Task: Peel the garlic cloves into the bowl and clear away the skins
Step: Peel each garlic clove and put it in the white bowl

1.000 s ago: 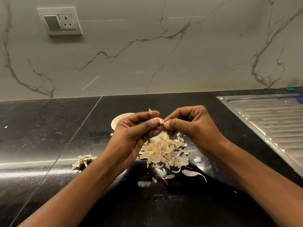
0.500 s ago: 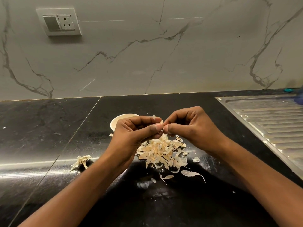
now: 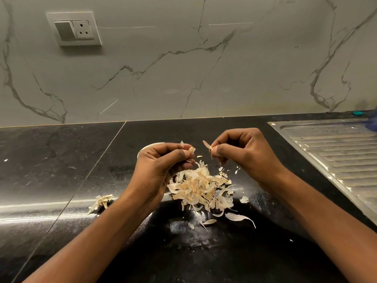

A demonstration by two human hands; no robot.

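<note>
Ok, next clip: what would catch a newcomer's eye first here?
The pale pile of skins on the black counter, mid-frame, stands out most. Just above it the left hand pinches a clove, while the right hand pinches a strip of skin beside it. A white bowl peeks out behind the left hand.

My left hand [image 3: 161,170] and right hand [image 3: 244,154] are both bare. So are my arms: the left forearm [image 3: 98,231] and the right forearm [image 3: 318,211] show uncovered skin from the wrists down to the bottom edge of the view (where any sleeve begins I cannot tell). My nails are cut short; the right thumbnail [image 3: 213,153] looks pale and rounded.
</note>
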